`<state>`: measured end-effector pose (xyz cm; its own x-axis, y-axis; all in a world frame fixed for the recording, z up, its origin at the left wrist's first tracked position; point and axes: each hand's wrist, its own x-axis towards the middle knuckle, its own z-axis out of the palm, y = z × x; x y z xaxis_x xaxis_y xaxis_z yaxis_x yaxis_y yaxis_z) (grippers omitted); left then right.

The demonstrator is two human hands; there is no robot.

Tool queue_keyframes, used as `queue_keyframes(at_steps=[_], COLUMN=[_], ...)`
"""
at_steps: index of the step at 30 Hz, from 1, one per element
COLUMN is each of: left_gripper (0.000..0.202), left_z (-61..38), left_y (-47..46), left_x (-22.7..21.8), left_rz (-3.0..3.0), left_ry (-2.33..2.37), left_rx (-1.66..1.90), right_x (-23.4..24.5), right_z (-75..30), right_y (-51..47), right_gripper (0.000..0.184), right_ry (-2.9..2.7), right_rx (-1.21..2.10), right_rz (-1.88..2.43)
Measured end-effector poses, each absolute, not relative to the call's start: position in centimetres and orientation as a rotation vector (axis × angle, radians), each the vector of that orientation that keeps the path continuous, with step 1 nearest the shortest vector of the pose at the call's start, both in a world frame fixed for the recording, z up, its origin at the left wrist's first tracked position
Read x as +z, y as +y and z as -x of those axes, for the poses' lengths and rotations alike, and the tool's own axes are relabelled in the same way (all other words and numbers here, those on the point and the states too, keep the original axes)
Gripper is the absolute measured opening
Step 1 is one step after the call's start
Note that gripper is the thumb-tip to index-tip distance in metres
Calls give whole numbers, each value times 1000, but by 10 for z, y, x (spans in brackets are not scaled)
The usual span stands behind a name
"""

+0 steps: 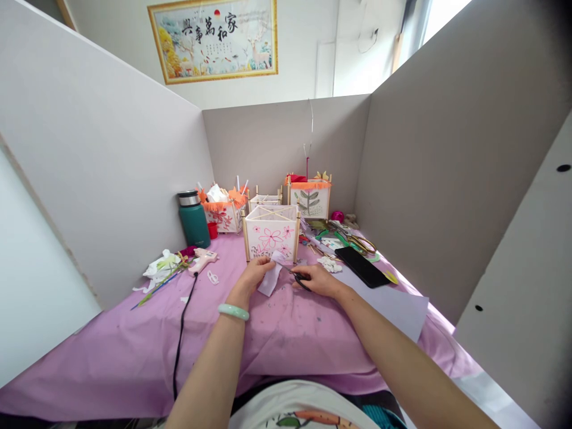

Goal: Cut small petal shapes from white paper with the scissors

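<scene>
Bright daylight; window (441, 14) upper right glaring; edges stretched, far right darkened.

Grey panels (286, 134) box in three sides | mauve-draped table (111, 351) between them | pale wall (301, 44) beyond, gold-framed picture (218, 47) hung there | bright window (440, 13), off to my right

Above the grey back partition (259, 140), I can read 興事萬和家, left to right, on the gold-framed picture (213, 41). The smaller lettering beneath those characters is too tiny for me to make out.
</scene>
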<state>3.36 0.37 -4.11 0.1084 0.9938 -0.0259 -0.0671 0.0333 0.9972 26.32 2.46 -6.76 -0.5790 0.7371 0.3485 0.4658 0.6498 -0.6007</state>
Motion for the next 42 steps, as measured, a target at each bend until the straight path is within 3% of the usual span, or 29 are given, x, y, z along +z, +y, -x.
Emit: queue_keyframes(at_steps=[12,22,42], left_gripper=[24,16,27], left_z=[-33,-36,-33], left_y=[6,-2,2], left_x=[-43,-37,-43], left_rz=[-1216,-1278,-1281], left_ry=[1092,1085,1099], left_rx=[1137,1070,1065], right_x=[-57,-58,-63], right_z=[-262,-260,-260], right_y=[16,16,22], right_gripper=[42,45,43], right_ry=[-2344,-2367,-2369], right_rx=[486,439,423], right_rz=[1002,953,940])
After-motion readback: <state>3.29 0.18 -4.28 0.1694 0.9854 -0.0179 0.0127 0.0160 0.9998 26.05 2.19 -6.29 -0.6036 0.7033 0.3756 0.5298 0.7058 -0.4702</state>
